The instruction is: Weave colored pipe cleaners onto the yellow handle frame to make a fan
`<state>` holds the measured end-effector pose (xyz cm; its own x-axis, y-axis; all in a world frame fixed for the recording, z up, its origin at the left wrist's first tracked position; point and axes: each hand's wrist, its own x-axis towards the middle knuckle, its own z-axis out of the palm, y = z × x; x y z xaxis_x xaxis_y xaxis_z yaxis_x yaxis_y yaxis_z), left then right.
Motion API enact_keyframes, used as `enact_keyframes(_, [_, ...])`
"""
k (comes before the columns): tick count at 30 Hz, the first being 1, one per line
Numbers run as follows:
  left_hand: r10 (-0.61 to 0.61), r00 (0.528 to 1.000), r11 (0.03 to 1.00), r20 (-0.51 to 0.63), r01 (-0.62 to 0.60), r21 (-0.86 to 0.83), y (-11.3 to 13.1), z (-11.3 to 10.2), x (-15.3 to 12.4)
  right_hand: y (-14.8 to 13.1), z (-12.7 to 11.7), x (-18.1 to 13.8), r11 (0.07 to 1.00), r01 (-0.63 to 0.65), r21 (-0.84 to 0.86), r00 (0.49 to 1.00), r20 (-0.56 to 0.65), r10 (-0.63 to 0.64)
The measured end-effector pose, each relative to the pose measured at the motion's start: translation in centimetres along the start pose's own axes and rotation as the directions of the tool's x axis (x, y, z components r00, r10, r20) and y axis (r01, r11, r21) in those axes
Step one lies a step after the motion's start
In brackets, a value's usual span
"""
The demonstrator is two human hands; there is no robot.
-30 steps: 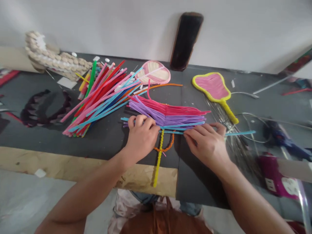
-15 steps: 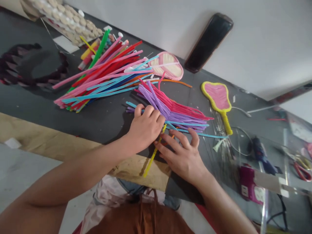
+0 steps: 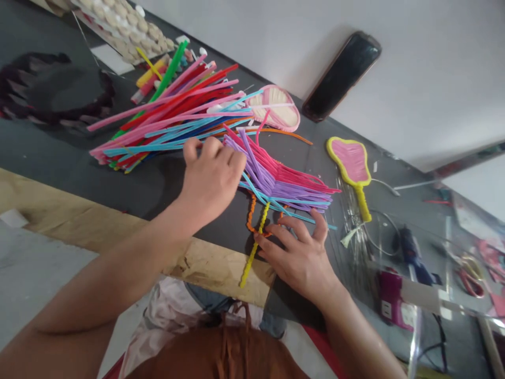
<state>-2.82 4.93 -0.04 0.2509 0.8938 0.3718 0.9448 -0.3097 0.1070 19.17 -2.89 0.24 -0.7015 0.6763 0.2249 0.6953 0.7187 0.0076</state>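
Observation:
Red-pink and purple pipe cleaners [image 3: 292, 189] are layered in a fan on the dark table, with light blue pipe cleaners [image 3: 292, 199] along the near side. My left hand [image 3: 213, 176] is curled over the fan's left ends; the strands run under its closed fingers, and the fingertips are hidden. From the fan's middle a twisted yellow pipe cleaner stem [image 3: 248, 263] runs toward me. A twisted orange pipe cleaner loop [image 3: 250, 216] crosses it. My right hand [image 3: 302, 252] lies with fingers spread, its fingertips touching the stem and loop where they cross.
A pile of colourful pipe cleaners [image 3: 173, 110] lies at the left, near a dark headband [image 3: 59, 113]. A phone [image 3: 343, 76] leans on the wall. Right are a pink-and-yellow wand shape [image 3: 351, 163], a glue gun [image 3: 414, 255], scissors [image 3: 471, 276] and a magenta device [image 3: 389, 297].
My left hand has moved left from the fan's middle to its left ends, uncovering the orange loop and the top of the yellow stem. My right hand stays nearly in place.

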Motion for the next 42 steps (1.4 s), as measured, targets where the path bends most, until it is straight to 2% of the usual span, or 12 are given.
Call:
enact_keyframes(6, [-0.056, 0.998, 0.997, -0.025, 0.055, -0.052, -2.1, -0.6, 0.2, 0.2, -0.2, -0.2, 0.999, -0.009, 0.039, 1.000, 0.015, 0.008])
enact_keyframes(11, [-0.068, 0.996, 0.995, -0.062, 0.063, -0.081, -1.9, -1.0, 0.2, 0.5, -0.1, 0.0, 0.997, -0.008, 0.082, 1.000, 0.027, 0.006])
enact_keyframes(15, [0.124, 0.987, 0.988, -0.104, -0.133, -0.083, 0.1, -0.8, -0.3, 2.4, -0.5, -0.4, 0.980, -0.103, 0.173, 0.977, -0.169, 0.132])
enact_keyframes(17, [0.264, 0.960, 0.961, -0.093, -0.270, -0.059, 1.3, -0.4, -0.7, 3.8, -0.7, -1.2, 0.927, -0.292, 0.236, 0.870, -0.336, 0.360])
enact_keyframes(20, [0.399, 0.915, 0.914, -0.067, -0.402, -0.045, 2.6, 0.5, -1.4, 5.5, -0.7, -2.5, 0.747, -0.511, 0.426, 0.620, -0.419, 0.663])
enact_keyframes(22, [0.470, 0.882, 0.879, -0.039, -0.472, -0.063, 3.2, 1.0, -1.9, 6.0, -0.6, -3.1, 0.674, -0.547, 0.497, 0.551, -0.392, 0.737])
enact_keyframes(24, [0.518, 0.855, 0.852, -0.008, -0.517, -0.081, 3.7, 1.2, -2.4, 6.1, -0.6, -3.4, 0.655, -0.554, 0.514, 0.540, -0.377, 0.753])
enact_keyframes(27, [0.526, 0.850, 0.848, 0.023, -0.522, -0.093, 4.4, 1.2, -3.0, 5.6, -0.5, -3.1, 0.671, -0.537, 0.511, 0.579, -0.356, 0.734])
enact_keyframes(31, [0.556, 0.831, 0.823, 0.001, -0.550, -0.141, 4.5, 0.7, -3.2, 4.5, 0.1, -1.5, 0.811, -0.363, 0.458, 0.811, -0.272, 0.517])
enact_keyframes(33, [0.549, 0.836, 0.826, -0.014, -0.545, -0.145, 4.0, 0.5, -2.8, 4.2, 0.9, -0.7, 0.881, -0.254, 0.399, 0.892, -0.256, 0.373])
enact_keyframes(37, [0.398, 0.915, 0.909, -0.073, -0.404, -0.106, 2.9, 0.6, -1.6, 4.1, 2.0, 0.4, 0.944, -0.261, 0.203, 0.928, -0.216, 0.303])
enact_keyframes(42, [0.393, 0.915, 0.903, -0.092, -0.403, -0.146, 3.2, 1.6, -1.2, 4.3, 1.5, 1.6, 0.962, -0.273, 0.009, 0.957, -0.102, 0.272])
